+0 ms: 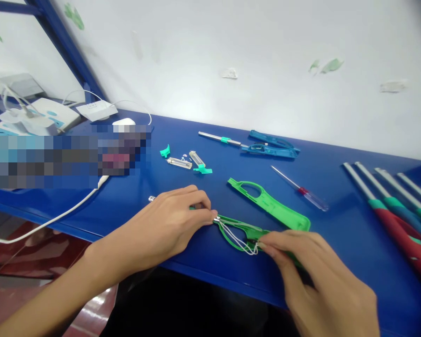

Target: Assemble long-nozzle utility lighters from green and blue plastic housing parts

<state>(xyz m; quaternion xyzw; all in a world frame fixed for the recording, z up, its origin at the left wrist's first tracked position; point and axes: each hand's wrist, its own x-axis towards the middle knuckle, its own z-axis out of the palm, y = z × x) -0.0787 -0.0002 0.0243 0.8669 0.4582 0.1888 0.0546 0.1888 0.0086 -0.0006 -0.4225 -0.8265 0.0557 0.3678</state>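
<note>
My left hand [171, 215] is closed around the metal tube of a lighter, whose tip [151, 199] sticks out past the knuckles. From the tube's near end, white wires [247, 249] loop across an open green lighter shell half [228, 238]. My right hand [312, 262] pinches the shell's other end, beside a small dark part where the wires come together. What lies under the right fingers is hidden. Just beyond, the other green shell half [277, 206] lies on the blue table with its hollow side up.
A screwdriver [310, 197] lies behind the right hand. Farther back is an opened blue lighter [270, 149] with its tube [217, 138]. Clear fuel tanks [180, 163] and teal clips [165, 151] lie mid-table. Several lighters [396, 224] stand at right; a white cable [66, 213] crosses the left.
</note>
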